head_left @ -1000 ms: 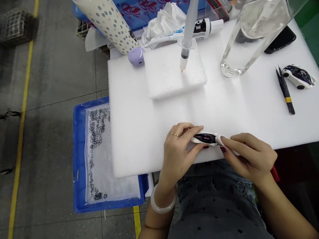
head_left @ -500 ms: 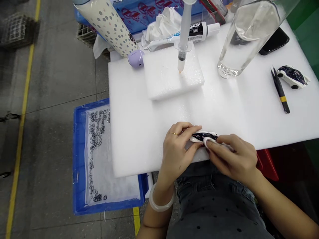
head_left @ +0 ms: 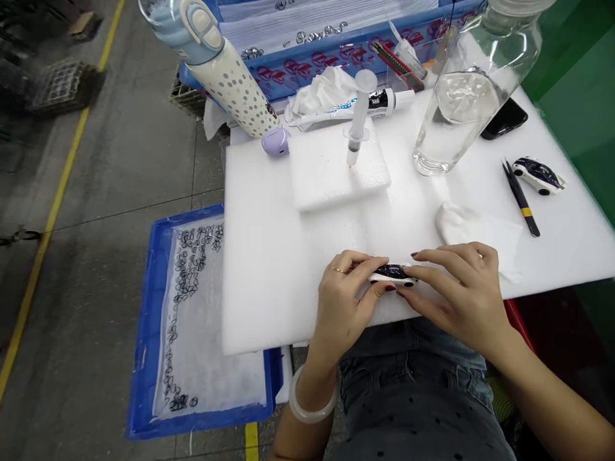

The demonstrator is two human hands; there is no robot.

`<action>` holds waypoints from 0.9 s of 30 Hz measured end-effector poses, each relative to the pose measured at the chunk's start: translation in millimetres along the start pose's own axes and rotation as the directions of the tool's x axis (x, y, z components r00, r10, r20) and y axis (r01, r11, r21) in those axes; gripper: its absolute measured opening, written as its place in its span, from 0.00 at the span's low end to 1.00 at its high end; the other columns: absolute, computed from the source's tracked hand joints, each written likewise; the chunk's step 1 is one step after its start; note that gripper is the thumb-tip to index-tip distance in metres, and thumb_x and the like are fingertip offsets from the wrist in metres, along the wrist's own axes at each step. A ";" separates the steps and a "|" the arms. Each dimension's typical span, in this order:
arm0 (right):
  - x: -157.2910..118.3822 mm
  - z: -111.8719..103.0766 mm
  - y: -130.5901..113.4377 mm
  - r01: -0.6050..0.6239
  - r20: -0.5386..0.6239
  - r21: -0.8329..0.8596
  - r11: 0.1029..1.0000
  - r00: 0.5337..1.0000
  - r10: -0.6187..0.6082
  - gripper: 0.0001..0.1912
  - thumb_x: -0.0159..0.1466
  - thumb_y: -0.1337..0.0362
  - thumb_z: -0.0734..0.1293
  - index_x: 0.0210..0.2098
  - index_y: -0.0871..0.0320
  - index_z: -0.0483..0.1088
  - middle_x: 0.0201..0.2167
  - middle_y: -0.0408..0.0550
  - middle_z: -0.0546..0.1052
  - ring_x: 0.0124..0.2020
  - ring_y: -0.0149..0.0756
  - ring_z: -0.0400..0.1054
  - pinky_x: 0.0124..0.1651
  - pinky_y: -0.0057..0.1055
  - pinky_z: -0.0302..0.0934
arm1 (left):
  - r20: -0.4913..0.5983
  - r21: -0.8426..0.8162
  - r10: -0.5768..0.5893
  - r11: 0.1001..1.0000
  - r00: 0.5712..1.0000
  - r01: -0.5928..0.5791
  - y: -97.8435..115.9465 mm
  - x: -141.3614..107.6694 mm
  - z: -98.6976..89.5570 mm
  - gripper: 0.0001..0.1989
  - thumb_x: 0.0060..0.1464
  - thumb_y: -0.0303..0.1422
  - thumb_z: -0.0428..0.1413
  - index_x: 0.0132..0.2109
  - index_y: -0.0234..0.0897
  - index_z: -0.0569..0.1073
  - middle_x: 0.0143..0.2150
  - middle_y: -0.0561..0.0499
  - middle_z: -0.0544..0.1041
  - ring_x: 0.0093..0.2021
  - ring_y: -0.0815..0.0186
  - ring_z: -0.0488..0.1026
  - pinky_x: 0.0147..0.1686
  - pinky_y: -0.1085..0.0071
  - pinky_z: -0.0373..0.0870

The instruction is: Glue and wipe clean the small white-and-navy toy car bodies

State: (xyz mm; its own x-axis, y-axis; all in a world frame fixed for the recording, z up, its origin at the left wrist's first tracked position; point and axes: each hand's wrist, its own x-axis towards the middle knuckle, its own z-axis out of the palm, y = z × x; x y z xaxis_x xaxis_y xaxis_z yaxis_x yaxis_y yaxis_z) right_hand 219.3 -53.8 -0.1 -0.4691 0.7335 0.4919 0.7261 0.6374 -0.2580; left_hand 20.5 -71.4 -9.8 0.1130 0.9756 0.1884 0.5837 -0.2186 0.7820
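Observation:
A small white and dark-blue toy car rests on the white foam at the front edge. My left hand pinches the car's left end between thumb and fingers. Around its right end, my right hand is open with the fingers spread; the index fingertip touches the car and the thumb lies close beside it. A crumpled white cloth lies just beyond my right hand, which partly covers it. Farther right are black tweezers with a yellow band and a second toy car.
A syringe stands in a foam block. Behind are a tube, wadded tissue and a dotted bottle. A glass water jar and phone stand right. A blue tray with small black pieces sits lower left.
My right hand has let go of the white cloth, which now lies on the foam beyond it. Its fingers have spread by the car. The view has tilted up, showing more of the back.

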 end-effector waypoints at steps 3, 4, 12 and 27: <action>-5.1 4.9 -3.4 0.030 -0.042 -0.014 0.999 0.999 -0.031 0.12 0.63 0.65 0.72 0.45 0.54 0.70 0.42 0.48 0.80 0.40 0.40 0.71 0.48 0.43 0.55 | 0.001 0.004 0.003 1.000 1.000 -0.003 -0.5 -0.4 0.2 0.11 0.62 0.34 0.59 0.51 0.41 0.77 0.42 0.48 0.76 0.44 0.60 0.74 0.44 0.60 0.74; -5.9 4.4 -2.5 0.047 -0.050 -0.014 0.999 0.998 -0.048 0.12 0.62 0.66 0.72 0.45 0.55 0.70 0.42 0.49 0.79 0.40 0.40 0.71 0.48 0.43 0.56 | 0.002 0.010 0.005 1.000 1.000 -0.005 -0.8 -0.5 0.2 0.11 0.61 0.33 0.59 0.51 0.41 0.77 0.42 0.48 0.76 0.44 0.60 0.74 0.44 0.60 0.74; 4.4 5.9 -7.7 -0.003 0.143 0.160 0.987 0.989 -0.020 0.21 0.68 0.64 0.66 0.59 0.62 0.63 0.42 0.52 0.78 0.44 0.42 0.70 0.51 0.41 0.61 | 0.033 -0.019 0.004 1.000 0.999 -0.003 -0.4 -2.2 -4.9 0.18 0.59 0.26 0.58 0.56 0.42 0.72 0.49 0.48 0.75 0.50 0.59 0.72 0.50 0.59 0.72; -92.9 -94.1 249.2 -0.846 -0.507 -0.212 0.489 0.523 0.685 0.19 0.53 0.53 0.73 0.42 0.53 0.76 0.25 0.47 0.75 0.37 0.58 0.75 0.48 0.72 0.57 | -0.046 0.061 0.021 0.998 0.999 -0.018 -3.9 -4.0 -1.5 0.12 0.63 0.31 0.55 0.53 0.42 0.75 0.50 0.48 0.76 0.52 0.59 0.73 0.49 0.59 0.76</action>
State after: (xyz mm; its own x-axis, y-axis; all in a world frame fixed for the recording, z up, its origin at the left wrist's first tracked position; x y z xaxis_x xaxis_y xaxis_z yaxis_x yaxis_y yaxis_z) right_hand 491.1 14.7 -31.8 0.5075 0.7001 0.5023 0.8583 -0.3592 -0.3665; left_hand 16.5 -74.5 -12.7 0.0881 0.9687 0.2322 0.6296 -0.2348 0.7406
